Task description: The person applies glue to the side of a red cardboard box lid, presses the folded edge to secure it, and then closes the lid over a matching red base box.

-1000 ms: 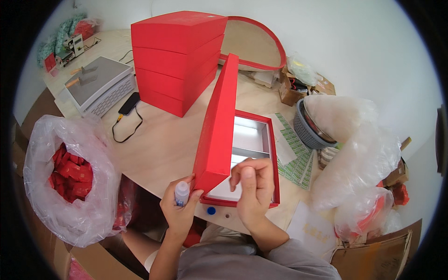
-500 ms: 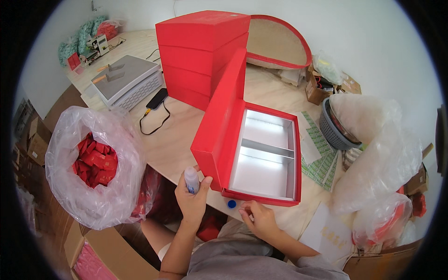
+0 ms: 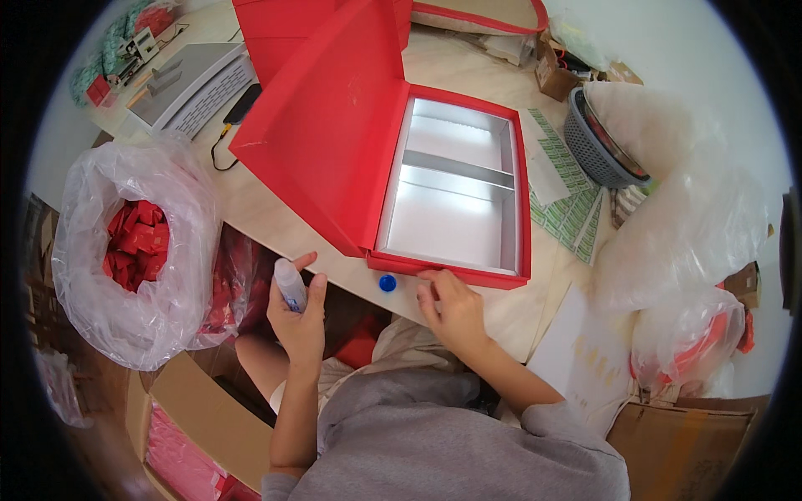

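My left hand (image 3: pixel 298 323) is wrapped round a small translucent bottle (image 3: pixel 290 285) with blue print, at the table's front edge; its forefinger sticks out. My right hand (image 3: pixel 452 312) has its fingers apart and holds nothing I can see; the fingertips are at the front wall of a red gift box (image 3: pixel 468 270). The box stands with its lid (image 3: pixel 334 142) raised and leaning left. Inside is a silver lining (image 3: pixel 452 210), split in two by a divider (image 3: pixel 459 169). Between my hands a round blue cap (image 3: pixel 388 283) lies on the table (image 3: pixel 347 278).
Stacked red boxes (image 3: pixel 271 37) stand behind the lid. At left, a plastic bag (image 3: pixel 188 188) holds red packets (image 3: pixel 142 242), above an open carton (image 3: pixel 209 417). Green printed sheets (image 3: pixel 576 200), a grey basket (image 3: pixel 595 142) and a filled clear bag (image 3: pixel 652 225) are at right.
The lid has tipped further left, and my left hand, with the bottle, has come away from it. My right hand has spread its fingers at the box's front. The whole view has shifted.
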### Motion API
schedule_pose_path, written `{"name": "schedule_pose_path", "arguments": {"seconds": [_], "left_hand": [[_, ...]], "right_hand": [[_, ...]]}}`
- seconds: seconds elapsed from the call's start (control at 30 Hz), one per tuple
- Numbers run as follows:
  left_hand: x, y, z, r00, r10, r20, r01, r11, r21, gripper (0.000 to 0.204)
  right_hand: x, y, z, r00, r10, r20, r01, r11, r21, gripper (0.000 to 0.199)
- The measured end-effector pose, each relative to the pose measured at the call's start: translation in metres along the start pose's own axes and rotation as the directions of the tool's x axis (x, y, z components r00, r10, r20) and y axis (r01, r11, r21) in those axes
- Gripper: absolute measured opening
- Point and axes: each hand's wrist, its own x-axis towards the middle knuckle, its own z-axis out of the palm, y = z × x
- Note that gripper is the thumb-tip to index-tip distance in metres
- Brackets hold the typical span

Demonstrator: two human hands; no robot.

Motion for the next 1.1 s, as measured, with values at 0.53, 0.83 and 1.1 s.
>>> {"name": "schedule_pose_path", "arguments": {"seconds": [0.53, 0.83, 1.1], "left_hand": [[-0.017, -0.059, -0.001, 0.939, 0.142, 0.313, -0.216, 0.952, 0.217, 0.025], [-0.036, -0.064, -0.024, 0.807, 0.098, 0.582, -0.331, 0.891, 0.309, 0.028], [-0.037, -0.068, -0.037, 0.814, 0.084, 0.574, -0.316, 0.894, 0.317, 0.027]], "right_hand": [[-0.018, 0.007, -0.002, 0.970, 0.105, 0.218, -0.138, 0.980, 0.143, 0.019], [0.005, -0.043, -0.006, 0.923, -0.110, 0.370, -0.020, 0.943, 0.331, 0.025], [0.009, -0.045, 0.005, 0.883, -0.202, 0.424, 0.015, 0.914, 0.405, 0.029]]}}
